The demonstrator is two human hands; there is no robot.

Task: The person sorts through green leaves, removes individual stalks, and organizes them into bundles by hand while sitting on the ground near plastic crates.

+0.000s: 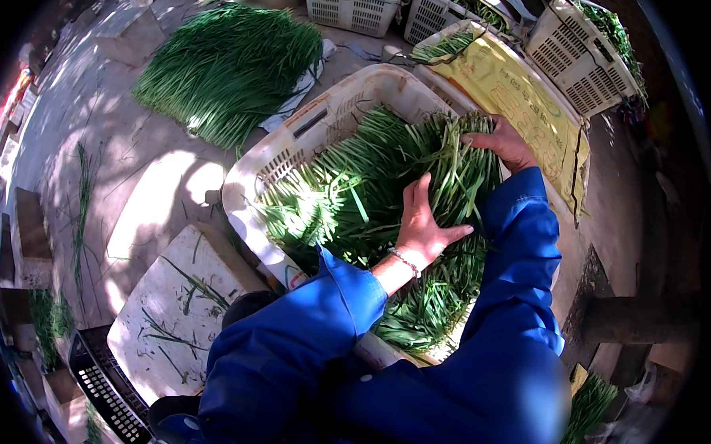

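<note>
A white plastic crate stands before me, filled with long green garlic chives lying in bundles. My left hand, with a bracelet at the wrist, is over the chives in the middle. Its fingers are spread and its thumb points right; nothing is gripped in it. At the crate's right side my right hand curls round the pale cut ends of a bundle of garlic chives, thumb in front. Its other fingers are partly hidden behind the bundle and the crate's edge.
A big pile of chives lies on the floor at the far left. White crates line the back. A yellow sheet covers a container on the right. Nearer left are a white foam box with loose stalks and a black crate.
</note>
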